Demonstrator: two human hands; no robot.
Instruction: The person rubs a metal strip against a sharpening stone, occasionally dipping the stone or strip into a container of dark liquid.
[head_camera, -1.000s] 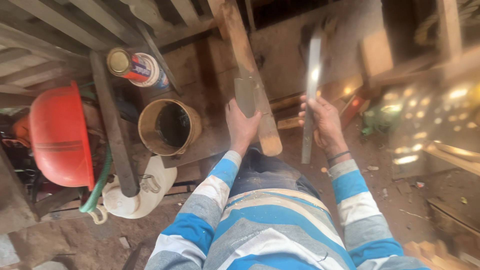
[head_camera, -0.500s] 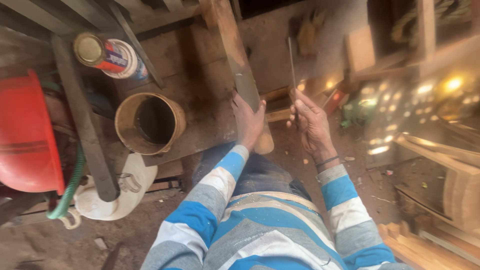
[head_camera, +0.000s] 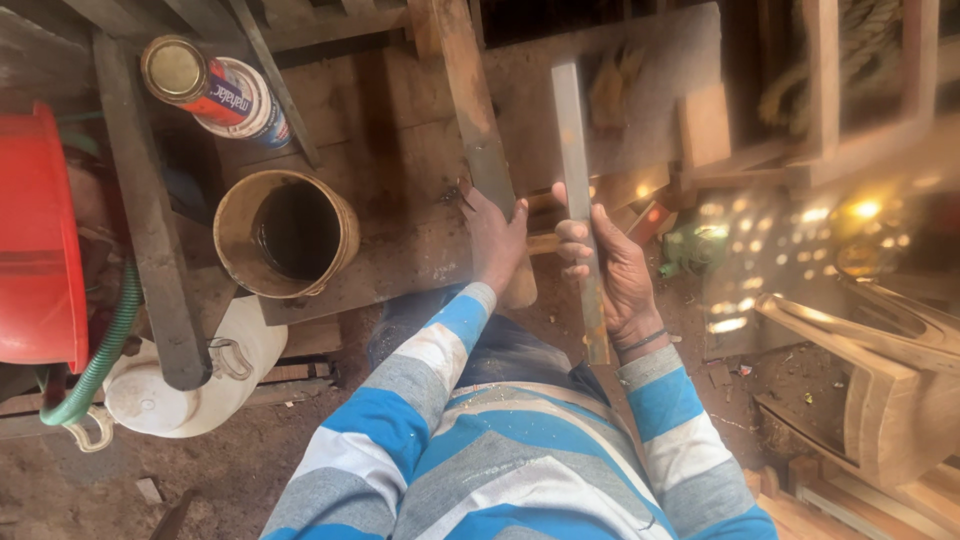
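Over the cluttered wooden surface, the right hand clamps a long flat metal strip upright, while the left hand presses on a slanted wooden plank beside a brown bucket.

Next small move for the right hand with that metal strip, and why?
Probably lower the metal strip onto the wooden plank. The right hand grips the strip near its lower end, holding it upright and apart from the plank, while the left hand presses on the plank, seemingly steadying it.
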